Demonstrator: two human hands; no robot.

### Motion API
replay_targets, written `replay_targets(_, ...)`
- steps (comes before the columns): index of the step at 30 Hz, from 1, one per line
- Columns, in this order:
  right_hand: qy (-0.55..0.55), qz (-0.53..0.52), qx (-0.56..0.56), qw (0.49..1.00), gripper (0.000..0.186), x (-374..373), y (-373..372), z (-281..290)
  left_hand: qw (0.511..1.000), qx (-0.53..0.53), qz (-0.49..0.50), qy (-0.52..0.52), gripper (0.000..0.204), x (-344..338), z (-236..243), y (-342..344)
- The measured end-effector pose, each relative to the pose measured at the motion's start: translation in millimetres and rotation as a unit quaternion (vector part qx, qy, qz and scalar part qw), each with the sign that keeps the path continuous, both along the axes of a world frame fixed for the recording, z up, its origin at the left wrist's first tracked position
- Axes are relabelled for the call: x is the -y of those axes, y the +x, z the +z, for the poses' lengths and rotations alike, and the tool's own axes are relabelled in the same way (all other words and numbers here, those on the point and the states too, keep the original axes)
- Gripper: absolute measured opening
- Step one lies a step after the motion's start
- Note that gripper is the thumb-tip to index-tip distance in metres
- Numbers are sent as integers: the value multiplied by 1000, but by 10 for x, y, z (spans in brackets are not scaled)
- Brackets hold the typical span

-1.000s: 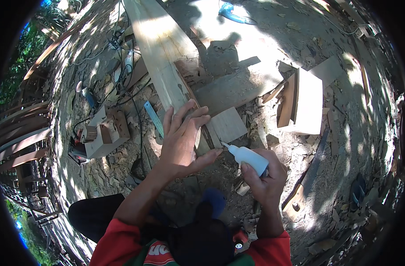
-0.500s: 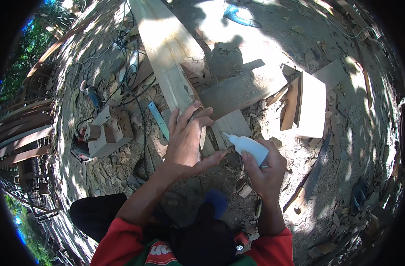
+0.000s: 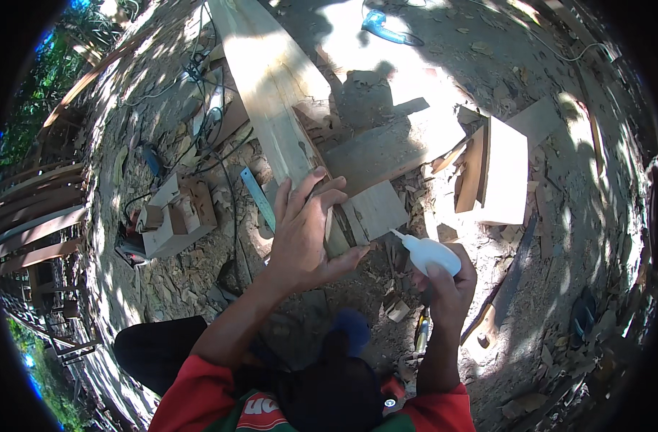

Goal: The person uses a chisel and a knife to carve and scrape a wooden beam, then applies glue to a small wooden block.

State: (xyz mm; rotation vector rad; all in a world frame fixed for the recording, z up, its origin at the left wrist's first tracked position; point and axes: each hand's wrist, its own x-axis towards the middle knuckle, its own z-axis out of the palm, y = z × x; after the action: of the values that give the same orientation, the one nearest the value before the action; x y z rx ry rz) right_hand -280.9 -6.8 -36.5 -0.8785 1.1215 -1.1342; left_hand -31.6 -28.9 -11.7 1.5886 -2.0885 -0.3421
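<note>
A long pale wooden plank (image 3: 275, 93) runs from the far side toward me. My left hand (image 3: 300, 241) lies across its near end, fingers bent over the plank and the thumb at the end, gripping it. Against the plank's right side is a small flat wooden piece (image 3: 379, 209). My right hand (image 3: 450, 288) is closed around a white squeeze bottle (image 3: 433, 255) with a narrow nozzle. The bottle is tilted, its tip pointing up and left, just off the small piece's near right corner. Whether anything comes out of the nozzle is too small to tell.
A metal ruler (image 3: 258, 198) lies left of the plank. Farther left is a wooden block assembly (image 3: 178, 219), with cables around it. On the right are an open wooden box (image 3: 509, 173) and a handsaw (image 3: 512, 270). A blue power tool (image 3: 386, 29) lies at the far side.
My right hand has drawn the bottle right and slightly toward me, so its tip has left the small wooden piece. My left hand stays on the plank.
</note>
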Motion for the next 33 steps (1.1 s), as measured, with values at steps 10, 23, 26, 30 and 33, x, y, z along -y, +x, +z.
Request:
replay_targets(10, 41, -83, -238, 967, 25, 94, -1003, -1144, 1000, -1, 6, -2, 66, -21, -6, -11)
replay_targets(23, 119, -12, -252, 960, 38, 1012, -2162, -2541, 998, -13, -63, -11, 97, -93, 22, 183)
replay_targets(26, 103, 10, -272, 957, 39, 1005, -2054, -2648, 995, 60, -80, -3, 92, -277, 159, 563)
replay_targets(30, 65, -33, -290, 954, 44, 870, -2158, -2623, 964, 241, -91, 58, 79, -484, 467, 1130)
replay_targets(33, 39, -33, -287, 957, 54, 587, -1866, -2465, 922, 317, -94, 201, 73, -928, 716, 1772)
